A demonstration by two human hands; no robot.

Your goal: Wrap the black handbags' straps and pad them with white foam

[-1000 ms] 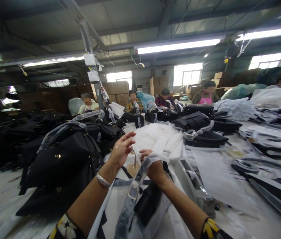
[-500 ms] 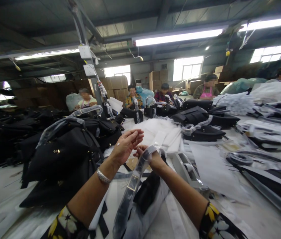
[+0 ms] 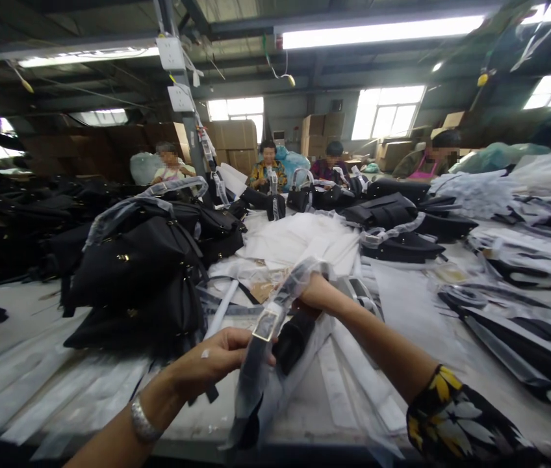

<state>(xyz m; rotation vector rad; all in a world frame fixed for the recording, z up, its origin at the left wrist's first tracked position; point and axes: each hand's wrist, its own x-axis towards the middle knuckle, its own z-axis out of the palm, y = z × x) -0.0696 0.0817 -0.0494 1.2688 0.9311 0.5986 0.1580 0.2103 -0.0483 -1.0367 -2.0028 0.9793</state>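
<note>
In front of me stands a black bag (image 3: 296, 339), partly covered by white wrapping. Its handle strap (image 3: 251, 374) arches upward in clear plastic and carries a gold-coloured buckle (image 3: 266, 325). My left hand (image 3: 214, 357), with a silver bracelet on its wrist, is closed round the strap just below the buckle; fingertips show on the far side. Behind the top of the strap, my right hand (image 3: 318, 294) is curled close to the bag. The strap hides most of its fingers, so what they hold cannot be made out.
Black bags (image 3: 134, 260) are stacked at left, with more bags (image 3: 392, 224) at right. White sheets (image 3: 299, 237) lie piled beyond my hands. A grey tape dispenser-like object (image 3: 360, 292) sits right of the bag. Several people work across the table, near a pillar (image 3: 190, 123).
My left hand has come down from beside my right hand, where a thin thread showed near the fingers, and has closed on the strap. My right hand remains behind the strap's top.
</note>
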